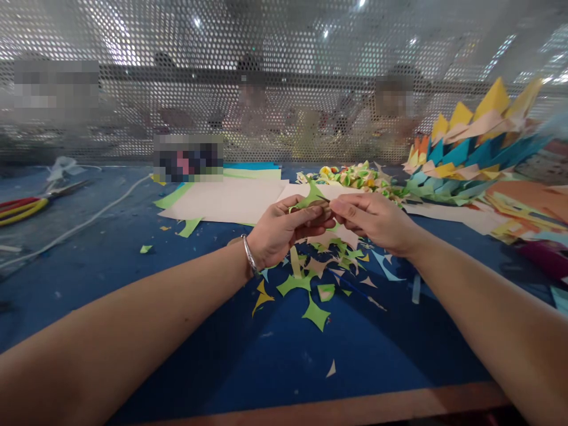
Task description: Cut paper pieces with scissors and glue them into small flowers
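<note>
Above the middle of the blue table, my left hand [290, 228], with a bracelet at its wrist, holds a curved-edged green paper scrap [314, 194] between thumb and fingers. Close beside it, my right hand [370, 222] is closed in a pinch at the scrap's right side. Something thin and dark shows at those fingertips, too small to name. Below both hands lie cut scraps, among them a green star-like piece [316, 313], a yellow piece [262, 297] and a small green-and-pink piece [326, 292].
Pale paper sheets [222, 200] lie behind my hands. Beyond them is a heap of small rolled paper pieces [355, 176]. A layered folded-paper construction [470, 148] stands at the right. Red-and-yellow-handled scissors [31, 208] and a white cord [89, 223] lie left. A perforated metal screen [284, 35] borders the back.
</note>
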`<state>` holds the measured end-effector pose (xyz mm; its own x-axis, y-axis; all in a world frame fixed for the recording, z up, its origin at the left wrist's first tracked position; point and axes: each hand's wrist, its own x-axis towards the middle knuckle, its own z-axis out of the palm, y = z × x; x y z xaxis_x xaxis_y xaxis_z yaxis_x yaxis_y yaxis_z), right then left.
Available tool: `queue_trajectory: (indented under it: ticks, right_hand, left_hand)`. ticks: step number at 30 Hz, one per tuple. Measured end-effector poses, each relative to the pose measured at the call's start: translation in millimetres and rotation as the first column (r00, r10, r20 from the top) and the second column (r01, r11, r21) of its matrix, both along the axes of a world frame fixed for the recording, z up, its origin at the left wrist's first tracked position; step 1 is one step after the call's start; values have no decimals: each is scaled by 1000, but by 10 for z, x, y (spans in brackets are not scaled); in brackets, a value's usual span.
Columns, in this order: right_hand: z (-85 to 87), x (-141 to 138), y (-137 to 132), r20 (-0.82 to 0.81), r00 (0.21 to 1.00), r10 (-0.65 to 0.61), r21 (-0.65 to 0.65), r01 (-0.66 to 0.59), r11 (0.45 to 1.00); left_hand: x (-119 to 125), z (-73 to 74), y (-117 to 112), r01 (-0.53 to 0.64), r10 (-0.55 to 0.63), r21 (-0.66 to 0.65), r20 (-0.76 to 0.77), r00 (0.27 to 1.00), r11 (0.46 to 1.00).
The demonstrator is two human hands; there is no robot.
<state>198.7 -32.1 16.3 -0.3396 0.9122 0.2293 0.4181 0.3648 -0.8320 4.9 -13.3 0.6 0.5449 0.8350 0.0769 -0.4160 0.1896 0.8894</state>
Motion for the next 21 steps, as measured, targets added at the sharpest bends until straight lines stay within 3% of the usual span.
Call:
queue_trajectory:
  ticks: [14, 21]
  right_hand:
    - [22, 24, -7, 82, 996, -33, -31, 35, 999]
    - [24, 31, -1, 101, 994, -31, -29, 34, 999]
  left_hand:
    - [37, 39, -73, 53, -46, -184, 43, 998, 981]
    - [49, 39, -93, 35, -29, -199, 31, 999, 979]
